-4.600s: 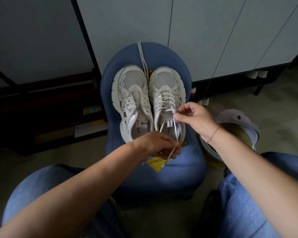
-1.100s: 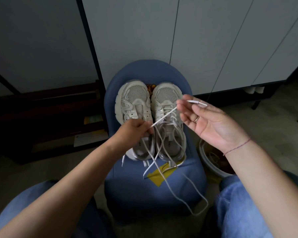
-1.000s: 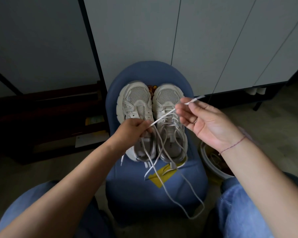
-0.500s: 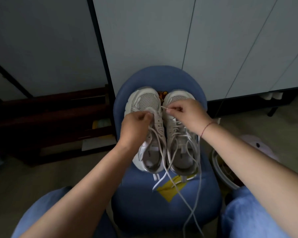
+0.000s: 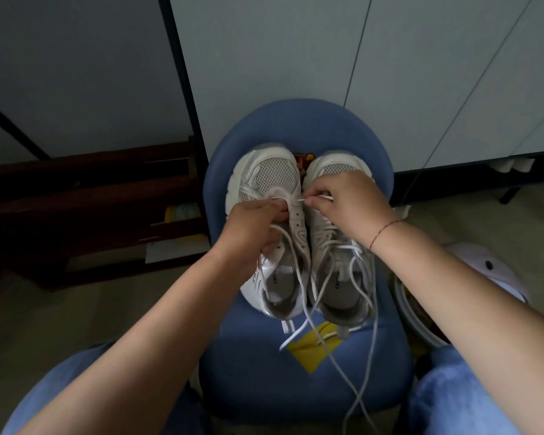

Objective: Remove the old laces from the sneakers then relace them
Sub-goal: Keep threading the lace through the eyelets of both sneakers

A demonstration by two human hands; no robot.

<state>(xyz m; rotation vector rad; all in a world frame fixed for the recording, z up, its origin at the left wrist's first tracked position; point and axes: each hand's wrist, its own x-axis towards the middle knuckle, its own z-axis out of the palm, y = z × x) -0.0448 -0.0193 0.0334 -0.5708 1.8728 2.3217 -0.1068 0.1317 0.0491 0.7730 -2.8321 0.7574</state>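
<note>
On blue chair [image 5: 296, 387] | white mesh sneakers [image 5: 275, 177], lace [image 5: 292, 336] loose | left fingers [image 5: 272, 211] grasp lace | right fingers [image 5: 315, 201] pinch tip [image 5: 300, 200]

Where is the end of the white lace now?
Head view, centre: the lace end is pinched by the right hand, beside the front eyelets of the left sneaker, which the left hand holds.

left grip [image 5: 252, 229] curled, knuckles up; right grip [image 5: 347, 205] pinching, palm down

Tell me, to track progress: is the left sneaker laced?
Mostly unlaced: the left sneaker shows a bare eyelet strip; the right hand pinches a lace beside it.
</note>
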